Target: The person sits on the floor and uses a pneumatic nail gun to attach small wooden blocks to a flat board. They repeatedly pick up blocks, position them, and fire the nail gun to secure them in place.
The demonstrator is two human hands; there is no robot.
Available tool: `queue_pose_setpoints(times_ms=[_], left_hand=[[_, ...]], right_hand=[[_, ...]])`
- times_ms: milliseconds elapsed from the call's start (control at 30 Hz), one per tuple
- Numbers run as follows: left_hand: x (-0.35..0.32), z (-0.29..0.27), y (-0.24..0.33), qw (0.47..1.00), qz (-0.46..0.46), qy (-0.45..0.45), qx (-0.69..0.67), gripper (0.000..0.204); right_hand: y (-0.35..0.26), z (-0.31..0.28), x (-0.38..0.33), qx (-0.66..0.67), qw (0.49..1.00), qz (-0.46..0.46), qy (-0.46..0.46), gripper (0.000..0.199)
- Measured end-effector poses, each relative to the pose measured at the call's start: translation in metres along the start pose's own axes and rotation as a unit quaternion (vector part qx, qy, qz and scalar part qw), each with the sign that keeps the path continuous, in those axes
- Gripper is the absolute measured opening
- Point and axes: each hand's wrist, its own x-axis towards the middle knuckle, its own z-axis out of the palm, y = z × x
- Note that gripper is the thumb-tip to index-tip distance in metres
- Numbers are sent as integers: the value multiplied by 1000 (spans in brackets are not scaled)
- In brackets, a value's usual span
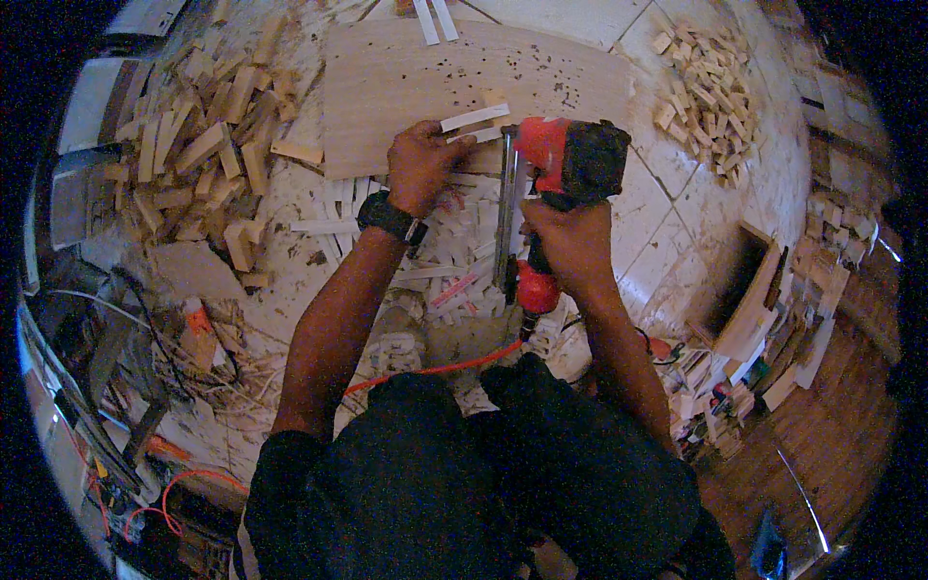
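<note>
My right hand is wrapped round the grip of a red and black air nail gun. Its nose end is close to the right end of a short white strip. My left hand, with a dark watch on the wrist, pinches the strip's left end. A second white piece lies just below that strip, and a small pale wood block shows behind it. These pieces are over a flat wooden board. Whether the gun's nose touches the strip I cannot tell.
Wood blocks are heaped at the left, smaller blocks at the far right. Loose white strips lie below the board, and two more at its far edge. An orange air hose runs from the gun. Offcuts stand at the right.
</note>
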Motion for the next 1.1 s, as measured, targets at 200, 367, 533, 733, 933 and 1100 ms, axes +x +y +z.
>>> queue_pose_setpoints(times_ms=[200,367,533,733,933,1100], left_hand=[[-1,4,-4,999,-7,3,-39,28],[1,7,-9,999,2,20,-30,27],[0,7,-7,992,-39,-5,-117,27],[1,6,-7,995,-36,-9,-90,30],[3,4,-5,998,-22,-4,-52,30],[3,1,-3,999,-6,-10,33,30]], right_hand=[[0,-3,1,24,1000,8,-10,22],[0,-2,-1,27,999,-7,-14,23],[-3,-4,1,10,999,48,-19,26],[-1,-1,2,54,998,-8,-20,27],[-5,3,6,-37,996,-75,-18,28],[-11,2,4,-90,993,-72,-29,25]])
